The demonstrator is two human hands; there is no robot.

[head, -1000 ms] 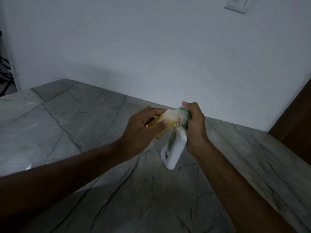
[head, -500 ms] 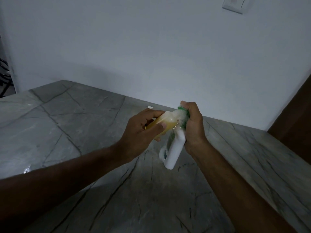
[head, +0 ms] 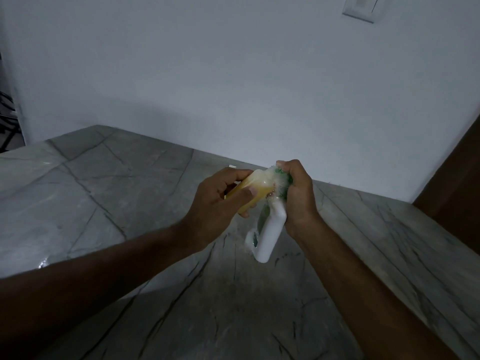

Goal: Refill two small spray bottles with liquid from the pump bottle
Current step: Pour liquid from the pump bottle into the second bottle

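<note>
Head view is showing the left hand [head: 215, 203] gripping one yellowish spray bottle [head: 255, 189], tipped sideways so its mouth is meeting the green pump head, seemingly to catch liquid. Right hand [head: 297, 196] is clenching one white pump bottle [head: 270, 229] around that foamy top, probably pumping. Both are being held above the counter [head: 104, 198]; no second spray bottle is showing.

Both forearms [head: 130, 258] bare to the frame edge (no sleeves).
</note>
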